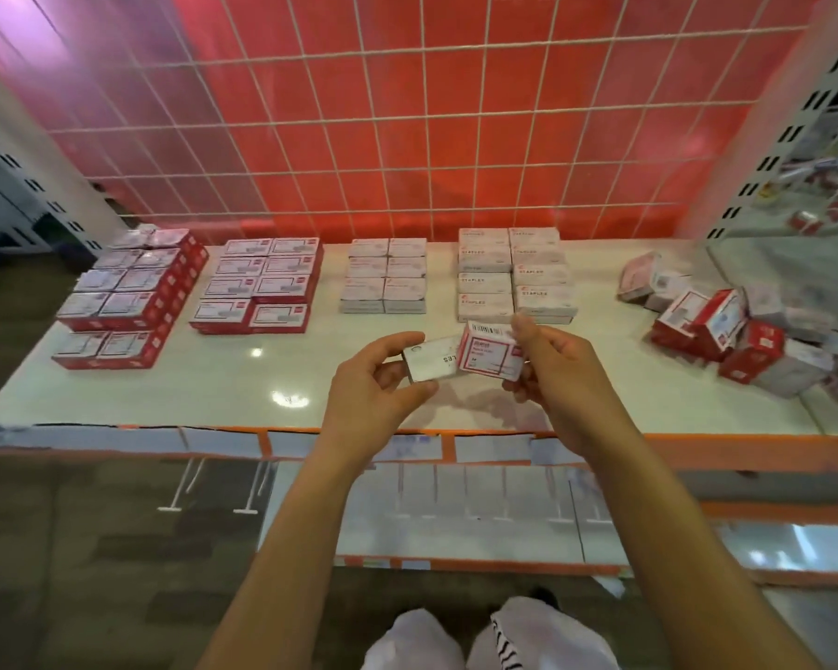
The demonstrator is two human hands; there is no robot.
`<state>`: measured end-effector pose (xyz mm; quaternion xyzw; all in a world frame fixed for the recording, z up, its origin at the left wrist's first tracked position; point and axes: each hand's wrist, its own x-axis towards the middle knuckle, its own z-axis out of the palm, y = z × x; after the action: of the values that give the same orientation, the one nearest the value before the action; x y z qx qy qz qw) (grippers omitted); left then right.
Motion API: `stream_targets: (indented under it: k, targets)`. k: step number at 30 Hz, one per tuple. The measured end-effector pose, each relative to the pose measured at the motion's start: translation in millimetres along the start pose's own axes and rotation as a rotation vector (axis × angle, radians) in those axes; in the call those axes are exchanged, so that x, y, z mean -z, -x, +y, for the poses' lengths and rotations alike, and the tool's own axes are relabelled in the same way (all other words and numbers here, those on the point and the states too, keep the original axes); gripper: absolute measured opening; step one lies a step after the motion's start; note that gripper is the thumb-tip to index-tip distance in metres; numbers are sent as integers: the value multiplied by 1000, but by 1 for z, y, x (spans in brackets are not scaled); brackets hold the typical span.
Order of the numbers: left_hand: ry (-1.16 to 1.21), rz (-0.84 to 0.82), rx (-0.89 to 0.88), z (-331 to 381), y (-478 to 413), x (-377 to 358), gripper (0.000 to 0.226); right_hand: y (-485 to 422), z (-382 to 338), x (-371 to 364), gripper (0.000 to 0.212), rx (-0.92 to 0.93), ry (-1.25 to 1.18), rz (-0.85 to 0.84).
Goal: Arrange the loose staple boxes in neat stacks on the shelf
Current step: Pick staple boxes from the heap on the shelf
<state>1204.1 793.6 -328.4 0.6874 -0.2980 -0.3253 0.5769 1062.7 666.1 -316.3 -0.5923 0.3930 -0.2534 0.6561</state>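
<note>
Red panelling behind a white wire grid [407, 113] backs a glossy white shelf [214, 394], which ends at the front in an orange strip [697, 449]. Four neat blocks of staple boxes sit along the rear. A tall red block [131, 292] stands at the far left edge and a lower red block [262, 282] beside it. Next come a grey-white block [385, 275] and a pale block [514, 275] marked STAPLES, with bare lanes between them all. A wide bare band of shelf runs in front of the blocks. At the right end a loose heap [736, 331] of boxes lies tumbled, well apart from the pale block. Above the front middle, the left hand [378, 384] has its grip curled round a white box [431, 362], thumb on the near side and fingers on the far side. The right hand [557, 374] pinches a red-bordered box [489, 353], whose end overlaps the white box.
</note>
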Motion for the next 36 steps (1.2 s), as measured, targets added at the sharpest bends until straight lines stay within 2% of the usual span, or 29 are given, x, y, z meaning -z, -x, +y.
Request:
stream_targets:
  k: [8,12,15,17,24,29,36]
  targets:
    - [47,-14,64,-6,-3,2,47,-4,-8,-1,33,-32,68,-63]
    - [54,5,90,-5,-6,-1,48,-12,-8,4,20,12,187,-159]
    - [44,24,101,-4,-10,-2,49,-20,-3,9,41,102,342,-267]
    - [38,37,99,-5,-11,-1,48,-24,-2,9,47,138,373,-313]
    - [27,77,94,-13,-13,19,47,-35,3,3,37,113,452,-302]
    - [10,75,88,-17,-18,45,48,-41,6,-12,30,201,543,-216]
    - [-42,63,106,-23,-32,105,45,-45,8,-70,37,155,532,-157]
